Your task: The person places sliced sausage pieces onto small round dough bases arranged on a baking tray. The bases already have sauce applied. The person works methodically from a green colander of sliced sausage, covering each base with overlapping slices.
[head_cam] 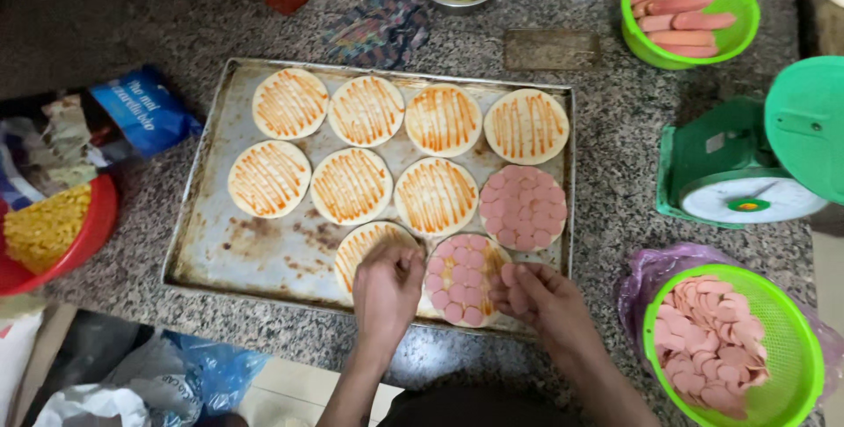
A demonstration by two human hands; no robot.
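Both hands (pixel 387 286) bent over dough rounds (pixel 462 277)

Bare tray corner (pixel 237 242) left; green basket (pixel 791 339) crowds right

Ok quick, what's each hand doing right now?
Left hand: fingers curled, touching a sauced dough round; grip unclear.
Right hand: closed on sausage slices.
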